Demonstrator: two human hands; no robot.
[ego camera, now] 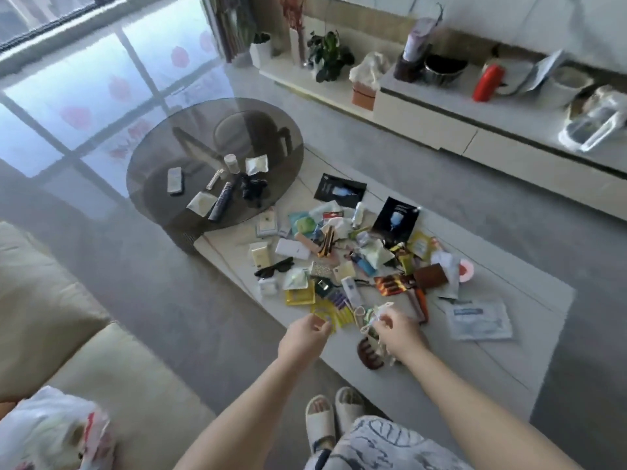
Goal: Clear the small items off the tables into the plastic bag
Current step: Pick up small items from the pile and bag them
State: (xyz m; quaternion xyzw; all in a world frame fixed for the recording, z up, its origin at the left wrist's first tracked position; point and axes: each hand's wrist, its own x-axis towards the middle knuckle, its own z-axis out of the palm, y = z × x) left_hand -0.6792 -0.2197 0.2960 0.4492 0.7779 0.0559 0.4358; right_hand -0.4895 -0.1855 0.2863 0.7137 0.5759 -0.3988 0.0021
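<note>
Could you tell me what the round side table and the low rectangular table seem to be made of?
The round table top looks like smoked glass: its base shows through. The low table looks like pale glossy stone or lacquer; which, I cannot tell.

You get soft daylight from the window (51,15) at upper left, glaring in pale sheets across the glossy floor (101,79). Shadows are faint. Edges bow with wide-angle distortion, and detail smears throughout, worst in the corners.
</note>
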